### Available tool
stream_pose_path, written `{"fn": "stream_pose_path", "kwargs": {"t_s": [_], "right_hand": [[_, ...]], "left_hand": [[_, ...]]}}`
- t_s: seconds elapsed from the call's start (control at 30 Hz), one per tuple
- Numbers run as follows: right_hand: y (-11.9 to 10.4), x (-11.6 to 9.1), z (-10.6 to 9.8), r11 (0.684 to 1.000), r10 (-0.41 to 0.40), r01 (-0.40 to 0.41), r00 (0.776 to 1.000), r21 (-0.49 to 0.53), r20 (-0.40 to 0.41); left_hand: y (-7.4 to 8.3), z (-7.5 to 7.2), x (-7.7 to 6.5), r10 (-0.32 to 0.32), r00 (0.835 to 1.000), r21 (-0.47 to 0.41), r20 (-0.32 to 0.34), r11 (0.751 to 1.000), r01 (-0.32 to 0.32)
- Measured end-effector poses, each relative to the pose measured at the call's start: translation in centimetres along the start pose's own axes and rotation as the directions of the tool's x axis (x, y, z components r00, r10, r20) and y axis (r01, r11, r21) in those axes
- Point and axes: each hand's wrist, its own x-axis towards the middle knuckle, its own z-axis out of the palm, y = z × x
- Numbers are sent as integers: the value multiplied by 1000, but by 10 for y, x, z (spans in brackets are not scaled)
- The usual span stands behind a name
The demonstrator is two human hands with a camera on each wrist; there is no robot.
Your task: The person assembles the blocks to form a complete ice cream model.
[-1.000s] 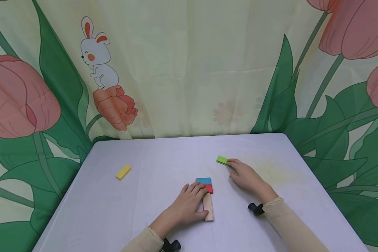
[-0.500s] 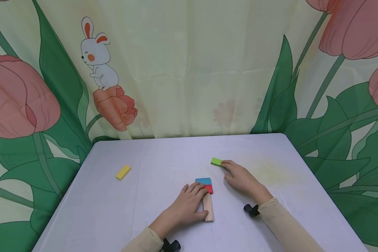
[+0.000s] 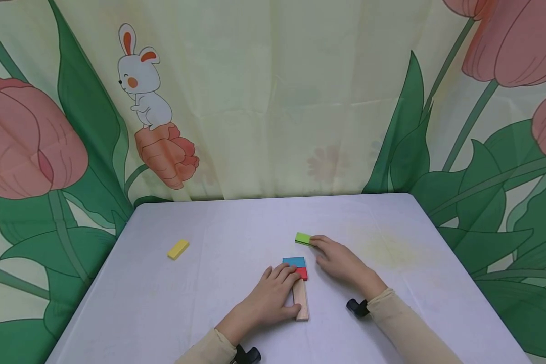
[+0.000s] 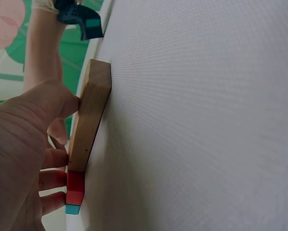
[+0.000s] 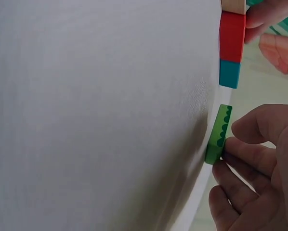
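Note:
On the white table, a plain wooden block, a red block and a blue block lie end to end, touching. The left hand rests along their left side. Its fingertips touch the red block and its thumb lies against the wooden block, as the left wrist view confirms. Beyond the blue block, the right hand has its fingers on the right end of a green block. Dark green scallops mark one side of this green block. In the head view the thumb stands off it. A small space separates green from blue.
A yellow block lies far left on the table. Behind the table's back edge hangs a curtain printed with tulips and a rabbit. A dark band-mounted device sits at the right wrist; another is at the left.
The right hand and the green block have moved left and slightly nearer, toward the blue block. The left hand and the row of blocks have stayed in place.

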Motion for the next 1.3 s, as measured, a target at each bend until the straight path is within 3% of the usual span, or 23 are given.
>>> {"fn": "stream_pose_path", "kwargs": {"t_s": [0.9, 1.2, 1.3], "right_hand": [[-13, 1, 1, 987, -163, 162, 984, 26, 74], [-11, 0, 1, 989, -146, 142, 985, 50, 94], [-13, -1, 2, 995, -85, 82, 995, 63, 42]], "left_hand": [[0, 0, -1, 7, 1000, -3, -13, 1000, -7], [1, -4, 0, 12, 1000, -15, -3, 1000, -12], [1, -7, 2, 1, 1000, -99, -18, 995, -3]]}}
